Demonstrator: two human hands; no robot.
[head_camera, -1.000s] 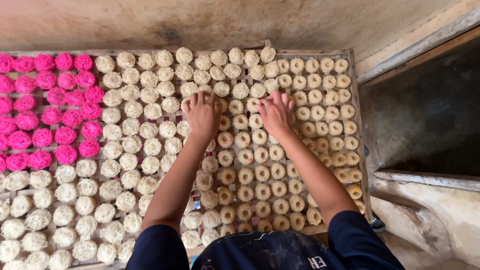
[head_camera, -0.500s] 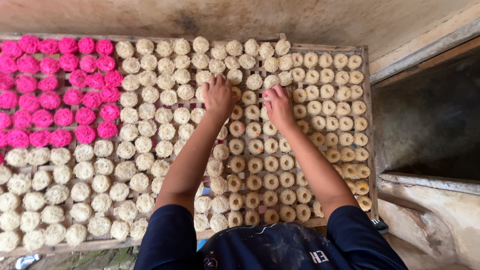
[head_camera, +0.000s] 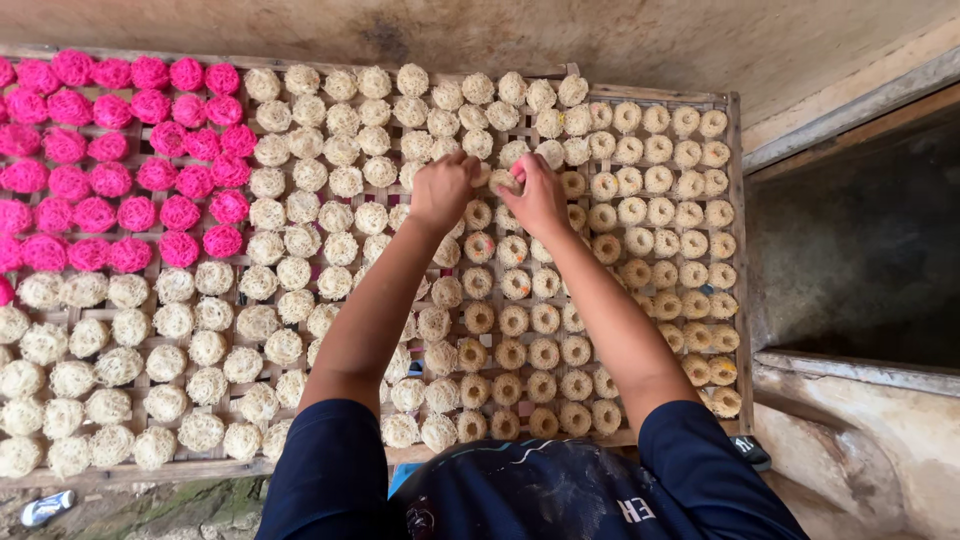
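Both hands, left hand (head_camera: 442, 190) and right hand (head_camera: 538, 195), pinch one noodle nest (head_camera: 503, 181)

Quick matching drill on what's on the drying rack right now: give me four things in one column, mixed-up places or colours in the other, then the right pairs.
Things:
1. pink nests
2. golden rings
3. left hand
4. right hand

Descriptions:
A. right part of the rack
B. far left corner of the rack
C. on a pale piece near mid-rack, right of the other hand
D. fingers curled, beside the pale fluffy nests

Pairs: 1-B, 2-A, 3-D, 4-C
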